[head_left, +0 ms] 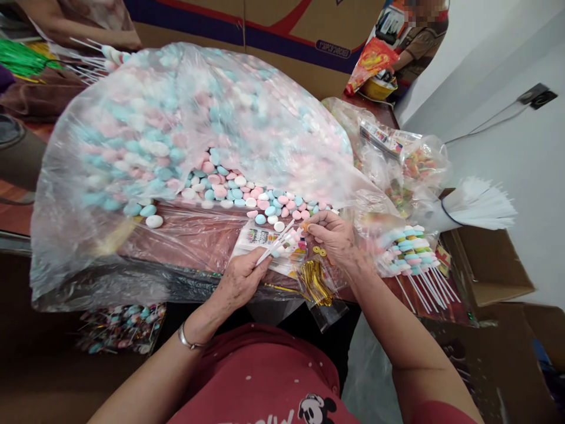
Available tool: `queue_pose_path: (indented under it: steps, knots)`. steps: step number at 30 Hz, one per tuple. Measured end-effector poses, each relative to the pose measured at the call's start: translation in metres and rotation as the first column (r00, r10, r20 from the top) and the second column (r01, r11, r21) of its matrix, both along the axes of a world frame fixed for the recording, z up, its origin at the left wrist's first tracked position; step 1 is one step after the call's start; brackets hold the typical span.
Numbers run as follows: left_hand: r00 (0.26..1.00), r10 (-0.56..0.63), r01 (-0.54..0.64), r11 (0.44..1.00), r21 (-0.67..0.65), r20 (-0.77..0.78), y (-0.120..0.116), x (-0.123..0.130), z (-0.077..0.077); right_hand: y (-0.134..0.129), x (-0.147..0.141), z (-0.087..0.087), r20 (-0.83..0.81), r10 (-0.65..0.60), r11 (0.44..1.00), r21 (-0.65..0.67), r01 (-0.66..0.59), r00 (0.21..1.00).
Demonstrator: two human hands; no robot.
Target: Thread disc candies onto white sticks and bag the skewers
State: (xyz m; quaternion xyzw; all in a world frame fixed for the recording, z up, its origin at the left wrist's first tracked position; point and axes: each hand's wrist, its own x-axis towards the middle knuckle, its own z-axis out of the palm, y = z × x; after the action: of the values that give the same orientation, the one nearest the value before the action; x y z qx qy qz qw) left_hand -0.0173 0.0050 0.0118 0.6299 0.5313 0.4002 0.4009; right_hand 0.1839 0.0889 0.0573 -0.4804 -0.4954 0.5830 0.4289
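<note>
My left hand (242, 275) is closed around a few thin white sticks (276, 241) that point up and to the right. Close to their upper ends, my right hand (329, 235) pinches a small orange piece (305, 225). Beneath the hands lie printed clear packets (253, 237) and a bundle of gold twist ties (315, 282). Small yellow rings (319, 251) sit just below my right fingers. Behind, a large clear plastic bag (265, 112) spills pink, blue and white candies (220, 191) toward the hands.
Finished candy sticks (415, 253) lie at the right, near a bundle of white sticks (481, 203) and a cardboard box (494, 265). A box of wrapped candies (121, 330) stands below left. Two other people are across the table.
</note>
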Motion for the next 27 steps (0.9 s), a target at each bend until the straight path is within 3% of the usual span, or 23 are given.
queue_pose_path:
  steps: [7, 14, 19, 22, 24, 27]
  knots:
    - [1.0, 0.011, -0.011, 1.0, -0.002, -0.021, 0.0, 0.0, 0.002, -0.005, -0.003, -0.006, 0.096, 0.109, 0.967, 0.222, -0.128, 0.989]
    - [1.0, -0.018, 0.018, 1.0, 0.015, 0.011, 0.0, 0.0, 0.0, -0.005, -0.004, -0.009, -0.005, 0.264, 0.956, 0.134, -0.261, 0.965]
    - [0.998, -0.005, 0.004, 1.0, 0.014, 0.056, -0.001, 0.0, 0.0, -0.007, -0.009, -0.014, -0.04, 0.307, 0.949, 0.093, -0.302, 0.951]
    - [0.996, 0.02, -0.02, 1.0, 0.0, 0.081, -0.003, -0.001, 0.001, -0.004, -0.008, -0.008, -0.052, 0.356, 0.933, 0.072, -0.352, 0.933]
    - [0.992, 0.056, -0.055, 0.998, -0.01, 0.116, -0.004, -0.001, 0.001, 0.002, -0.005, 0.001, -0.04, 0.346, 0.935, 0.099, -0.341, 0.937]
    - [0.967, 0.145, -0.138, 0.989, -0.047, 0.211, -0.006, 0.0, -0.003, 0.019, -0.002, 0.013, 0.142, 0.184, 0.947, 0.239, -0.214, 0.973]
